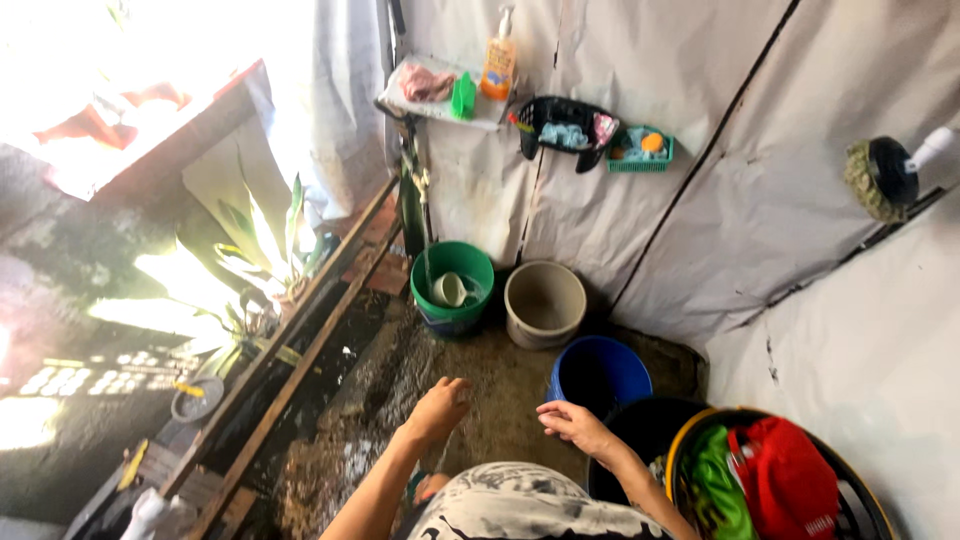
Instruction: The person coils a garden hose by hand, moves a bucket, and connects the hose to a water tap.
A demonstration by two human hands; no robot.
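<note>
Blue bucket (598, 372) sits on wet concrete, just right of the right hand (572, 420); beige bucket (545, 302) and green bucket (453, 285) behind it. Both hands empty: right loosely open, fingers curled, near the blue rim; left hand (437, 408) open, palm down, further left. Plastic, likely stiff and slick; heavy if filled, contents unseen. Rim gives best hold.

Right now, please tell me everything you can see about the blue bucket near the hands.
The blue bucket is round, looks like plastic and stands upright on the wet concrete floor. Its inside is dark, so its contents cannot be told. It stands beside a black basin, just beyond the right hand, which hovers near its rim without clearly touching it.
</note>
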